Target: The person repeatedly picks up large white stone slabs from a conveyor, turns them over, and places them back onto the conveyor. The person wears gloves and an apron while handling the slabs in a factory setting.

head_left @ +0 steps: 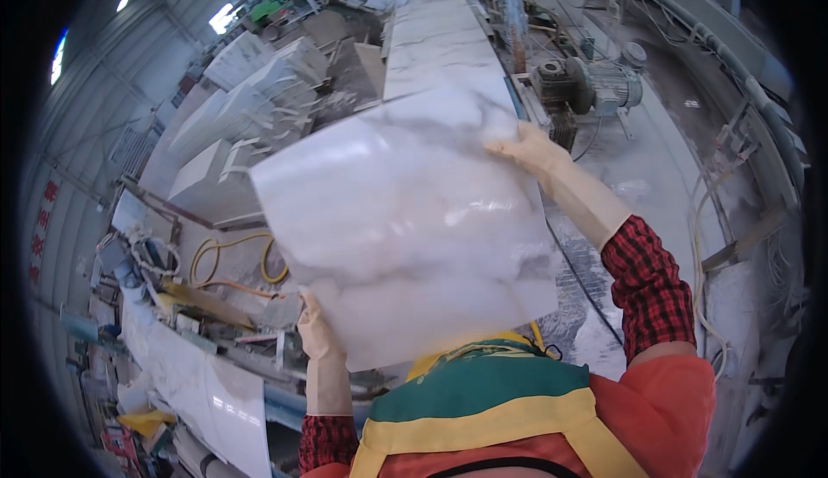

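Note:
A large polished marble slab (414,228), white with grey veins, is held up in front of my body, tilted. My left hand (317,327), in a pale cream glove, grips its lower left edge. At the upper right edge my right hand (526,148), gloved the same way, has its thumb over the top face. The fingers under the slab are hidden on both sides. Beyond the slab, a long row of veined marble (435,38) runs away from me.
Stacked stone blocks (259,90) stand at the left. An electric motor (604,85) sits at the right of the row. A yellow hose (203,258) coils at the left, above another white slab (203,383). A black cable (582,279) crosses the wet surface at right.

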Available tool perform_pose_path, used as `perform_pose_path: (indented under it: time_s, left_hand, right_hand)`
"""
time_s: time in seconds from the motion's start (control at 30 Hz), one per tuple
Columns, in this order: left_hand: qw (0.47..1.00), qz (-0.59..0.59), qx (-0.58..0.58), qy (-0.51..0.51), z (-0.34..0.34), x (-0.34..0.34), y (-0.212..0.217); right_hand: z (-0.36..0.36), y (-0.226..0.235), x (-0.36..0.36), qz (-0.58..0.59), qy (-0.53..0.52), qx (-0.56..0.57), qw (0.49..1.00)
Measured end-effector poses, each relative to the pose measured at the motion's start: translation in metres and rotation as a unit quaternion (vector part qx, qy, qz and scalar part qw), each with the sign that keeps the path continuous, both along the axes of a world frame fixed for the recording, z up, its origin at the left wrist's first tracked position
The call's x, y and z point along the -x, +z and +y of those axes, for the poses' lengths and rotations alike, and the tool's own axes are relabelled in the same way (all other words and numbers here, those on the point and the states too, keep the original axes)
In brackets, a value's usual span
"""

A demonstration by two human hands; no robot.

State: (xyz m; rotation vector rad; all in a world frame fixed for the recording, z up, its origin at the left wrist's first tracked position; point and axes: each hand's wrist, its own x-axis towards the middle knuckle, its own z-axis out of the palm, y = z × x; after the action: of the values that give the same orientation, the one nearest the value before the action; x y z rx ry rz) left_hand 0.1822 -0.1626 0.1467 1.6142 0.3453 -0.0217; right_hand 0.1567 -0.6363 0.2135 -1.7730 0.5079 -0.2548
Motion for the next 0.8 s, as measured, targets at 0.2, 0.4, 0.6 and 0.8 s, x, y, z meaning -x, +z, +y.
perform_pose_path:
  time_s: [0.2,0.4,0.6,0.8]
  left_hand:
    - [0.967,0.097,-0.234,-0.012,-0.059,-0.091,-0.092]
    - [0.917,0.175,-0.292,-0.210,-0.138,-0.205,-0.073]
    - [0.895,0.152,-0.323,-0.269,-0.164,-0.282,-0.090]
    - [0.887,0.231,-0.297,-0.269,-0.190,-0.317,-0.098]
  right_hand:
    - [-0.051,-0.088,-0.046,0.114,-0.101,-0.132,0.980]
    - [-0.178,-0.261,-0.091,0.181,-0.104,0.069,0.975]
    - [-0.166,-0.210,-0.145,0.285,-0.066,0.200,0.935]
    - [-0.169,-0.207,-0.101,0.056,0.061,0.397,0.914]
